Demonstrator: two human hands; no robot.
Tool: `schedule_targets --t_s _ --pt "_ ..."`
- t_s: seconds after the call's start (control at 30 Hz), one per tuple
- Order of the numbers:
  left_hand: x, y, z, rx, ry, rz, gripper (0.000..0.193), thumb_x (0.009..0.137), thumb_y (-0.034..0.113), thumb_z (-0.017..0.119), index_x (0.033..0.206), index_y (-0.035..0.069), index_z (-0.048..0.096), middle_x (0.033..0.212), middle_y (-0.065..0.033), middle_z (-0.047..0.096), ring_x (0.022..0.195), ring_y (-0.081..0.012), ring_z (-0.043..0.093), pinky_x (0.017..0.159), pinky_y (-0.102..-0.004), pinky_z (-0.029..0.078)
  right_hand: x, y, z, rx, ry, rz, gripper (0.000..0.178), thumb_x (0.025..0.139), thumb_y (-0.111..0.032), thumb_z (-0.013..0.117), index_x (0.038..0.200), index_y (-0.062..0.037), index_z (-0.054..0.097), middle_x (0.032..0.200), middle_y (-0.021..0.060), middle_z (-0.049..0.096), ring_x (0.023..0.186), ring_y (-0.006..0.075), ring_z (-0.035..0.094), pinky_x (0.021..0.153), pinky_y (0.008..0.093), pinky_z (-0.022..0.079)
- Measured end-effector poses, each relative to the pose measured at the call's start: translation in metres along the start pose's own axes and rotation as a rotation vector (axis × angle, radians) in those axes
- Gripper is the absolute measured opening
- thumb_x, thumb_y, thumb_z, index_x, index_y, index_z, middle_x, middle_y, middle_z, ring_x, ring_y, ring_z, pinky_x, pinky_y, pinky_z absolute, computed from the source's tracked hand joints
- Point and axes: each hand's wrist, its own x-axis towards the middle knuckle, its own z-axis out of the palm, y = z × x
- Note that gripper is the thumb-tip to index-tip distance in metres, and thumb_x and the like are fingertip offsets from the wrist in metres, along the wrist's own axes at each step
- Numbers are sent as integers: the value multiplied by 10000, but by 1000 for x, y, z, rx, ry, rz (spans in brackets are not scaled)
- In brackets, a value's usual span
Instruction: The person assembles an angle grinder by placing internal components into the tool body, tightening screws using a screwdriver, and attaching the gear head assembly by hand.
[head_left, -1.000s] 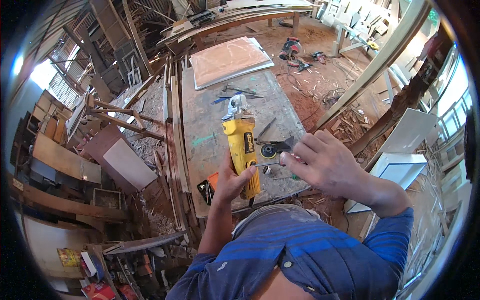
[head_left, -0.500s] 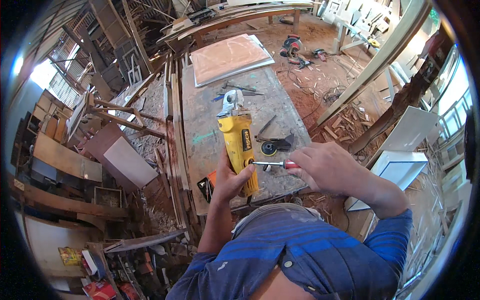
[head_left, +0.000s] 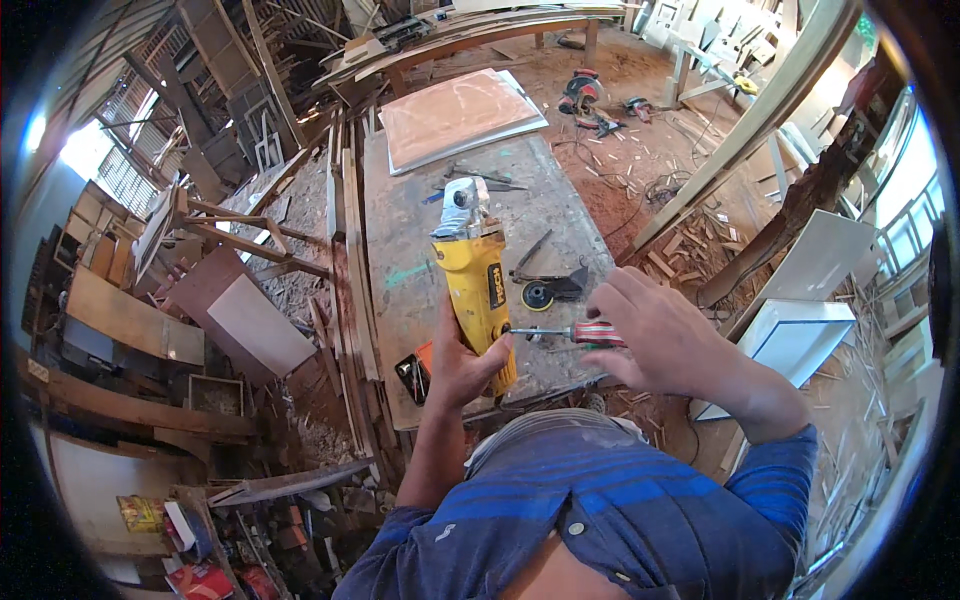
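Observation:
My left hand (head_left: 466, 370) is wrapped round the lower body of a yellow angle grinder (head_left: 470, 280), held upright with its silver head away from me. From the right, a screwdriver (head_left: 592, 333) with a red-and-white striped handle points at the grinder's side, its tip at a dark round spot beside my left thumb. My right hand (head_left: 665, 335) is at the handle's end, fingers loosely curled above and thumb below. Beyond the screwdriver, a small round disc with a yellow rim (head_left: 537, 295) lies on the worn table (head_left: 400, 235).
A brown board (head_left: 455, 120) on a white sheet covers the table's far end. Thin dark tools (head_left: 485, 180) lie nearer. By my left forearm is an orange-and-black box (head_left: 412, 375). A red cut-off saw (head_left: 583, 95) stands on the floor; a wooden post (head_left: 750, 130) rises at right.
My right hand has loosened and its fingers have opened round the screwdriver handle, baring more of the stripes. The grinder has barely shifted.

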Motion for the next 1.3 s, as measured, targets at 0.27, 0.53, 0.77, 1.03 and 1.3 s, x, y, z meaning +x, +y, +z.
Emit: schedule_targets --t_s 0.27,0.53,0.77,1.03,1.3 --pt "3 5 4 30 -6 41 918 843 -21 789 1628 52 320 1381 -117 592 1227 -226 660 1028 -406 586 -9 -3 6 -88 -165 112 295 1050 -338 697 1024 -46 670 916 159 679 896 374 708 746 475 590" --pt "2 0 7 81 5 -9 839 842 -16 797 1572 30 386 1355 -125 609 1224 -230 655 1042 -402 568 -25 12 25 -91 -177 165 303 1027 -337 721 1005 -39 670 896 152 669 900 386 701 757 492 585" --pt "8 -16 12 116 -20 58 852 834 -12 802 1576 13 384 1353 -128 618 1210 -233 669 1051 -416 568 -32 11 22 -15 6 110 370 1028 -408 705 991 -42 673 920 195 694 914 402 719 781 514 578" --pt "12 -21 13 105 -25 23 879 834 -11 805 1598 15 371 1385 -138 613 1241 -241 661 1068 -420 561 -38 21 39 24 -7 221 381 962 -400 773 1000 -45 639 962 195 684 954 407 706 802 522 575" --pt "9 -38 10 127 -23 12 902 842 -30 804 1624 41 360 1382 -119 598 1225 -235 653 1059 -419 559 -42 22 57 90 -91 349 406 1042 -438 699 1040 -33 696 964 206 720 950 450 726 808 544 573"
